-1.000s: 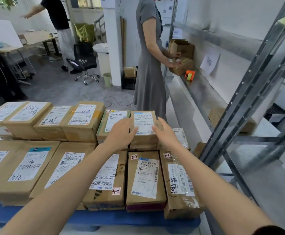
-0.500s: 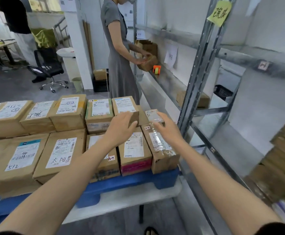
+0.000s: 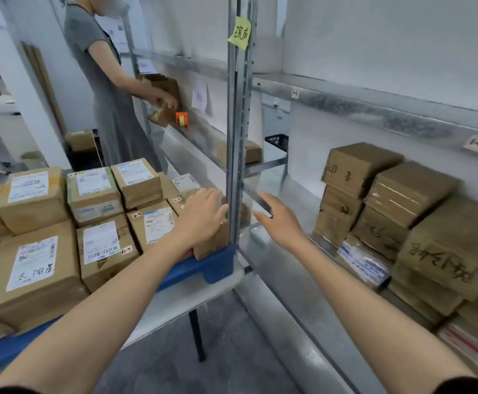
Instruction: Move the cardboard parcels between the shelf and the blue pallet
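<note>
Hands: two, centre frame: left hand [image 3: 201, 214], right hand [image 3: 280, 220]
Blue pallet [image 3: 212, 265]: one
Pallet parcels [image 3: 36, 277]: about eleven, lower left
Shelf parcels [image 3: 442, 245]: at least seven, right
Yellow note [image 3: 239, 34]: one, top centre
Orange tape dispenser [image 3: 181, 119]: one
Bystander [image 3: 110, 109]: one, upper left

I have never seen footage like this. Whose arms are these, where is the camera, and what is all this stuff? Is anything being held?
There is no machine here. A person wears one wide-angle camera on the head, looking forward and down, so the two bare arms are their own. The left hand reaches with straight fingers over a cardboard parcel at the corner of the blue pallet and seems to rest on it. The pallet carries many more labelled parcels. The right hand is open in the air over the metal shelf and holds nothing. Between the hands stands the shelf's upright post. On the shelf to the right is a stack of brown parcels. Further back, another person in a grey dress handles a parcel at the same shelf.
</note>
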